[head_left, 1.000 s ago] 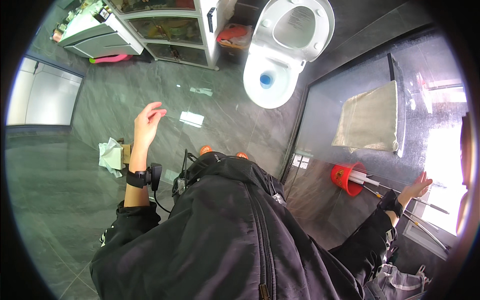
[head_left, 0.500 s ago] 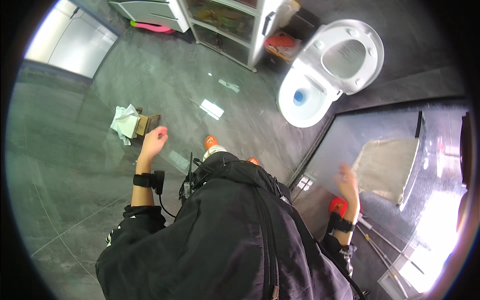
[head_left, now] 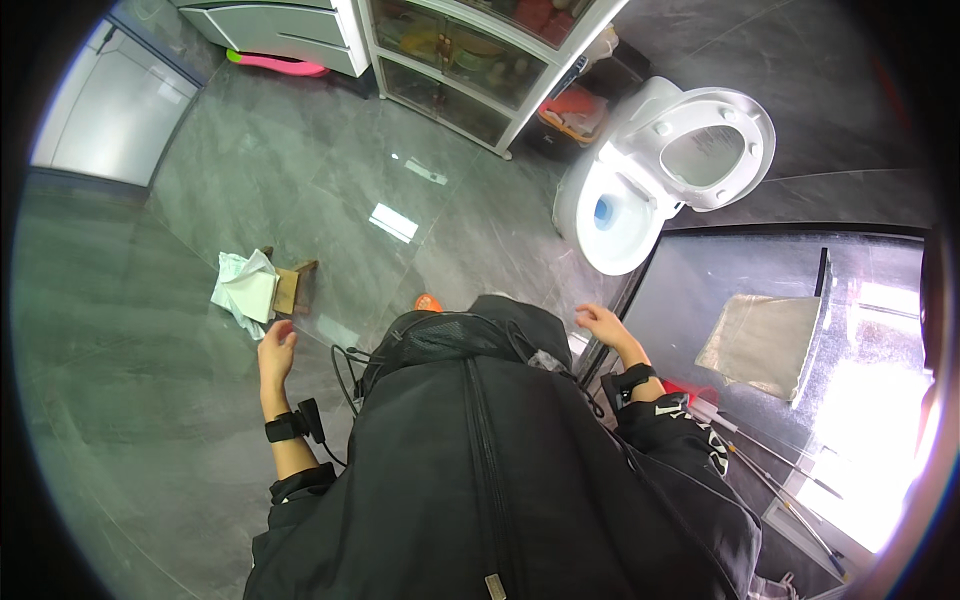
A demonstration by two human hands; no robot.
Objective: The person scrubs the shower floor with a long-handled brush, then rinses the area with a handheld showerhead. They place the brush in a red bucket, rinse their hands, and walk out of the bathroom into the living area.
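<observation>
My left hand (head_left: 277,348) hangs with loosely bent fingers and nothing in it. Just beyond it in the picture are pale cloths (head_left: 248,287) draped on a small wooden stool (head_left: 287,290); the hand appears apart from them. My right hand (head_left: 603,324) is held out beside my hip, its fingers loosely spread and empty. The nearest thing in front of it is a white toilet (head_left: 625,225) with its lid and seat up. Each wrist wears a black strap with a small device. An orange shoe (head_left: 428,302) shows beneath my jacket.
A glass panel with a beige mat (head_left: 762,345) hanging on it stands at the right. Long-handled tools (head_left: 775,480) and a red dustpan-like thing (head_left: 690,388) lean below. A white drawer cabinet (head_left: 450,75), a bin (head_left: 570,115) and a door (head_left: 115,105) line the far side.
My right hand has swung inward, from near the mat to beside my hip. My left hand has lowered, and my body has shifted and turned slightly.
</observation>
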